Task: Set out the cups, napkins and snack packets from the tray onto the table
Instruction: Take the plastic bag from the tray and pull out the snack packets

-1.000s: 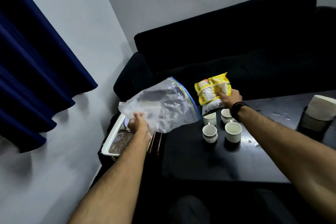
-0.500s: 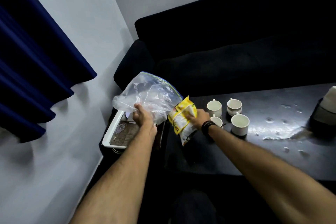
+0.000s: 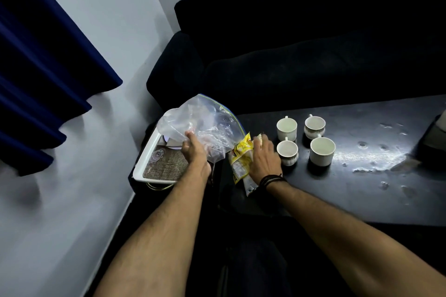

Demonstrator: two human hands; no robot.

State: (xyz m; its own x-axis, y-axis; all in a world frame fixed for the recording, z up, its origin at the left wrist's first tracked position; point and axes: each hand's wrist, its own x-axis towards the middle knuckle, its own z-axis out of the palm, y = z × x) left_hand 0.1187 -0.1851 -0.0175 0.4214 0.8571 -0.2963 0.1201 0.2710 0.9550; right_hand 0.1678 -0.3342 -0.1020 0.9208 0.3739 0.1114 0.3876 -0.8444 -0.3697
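Nearest me: both forearms reach fwd from the bottom of the view. My right hand (image 3: 263, 159) is clamped on a yellow snack packet (image 3: 241, 164), fingers wrapped over its top; the pkt's lower end hangs at the near-left edge of the black table (image 3: 362, 190). Can't tell if it's resting on the top or just above it. My left hand (image 3: 195, 152) is pinched shut on a clear zip bag (image 3: 205, 125), held up over the white tray (image 3: 144, 166), which sits left of the table, off its end.

Tray: woven mat inside, a small clear glass-looking item (image 3: 156, 156) on it, and something pale (image 3: 172, 143) tucked under the bag. Could be napkins, can't tell; bag hides that corner.

Further out, just right of my right hand: four white cups (image 3: 322, 150) stand upright on the table in a 2x2 cluster, near each other, apparently empty. Beyond them, glare and wet-looking marks on the tabletop. At the far right edge a dark object is cut off by the frame. Dark sofa behind it all.

Progress, my read: cups done. Snack pkt about placed, needs letting go. I'd guess the bag held it. Napkins: none seen on the table yet, so prob. still to do, plus whatever's left on the tray. Roughly past halfway.
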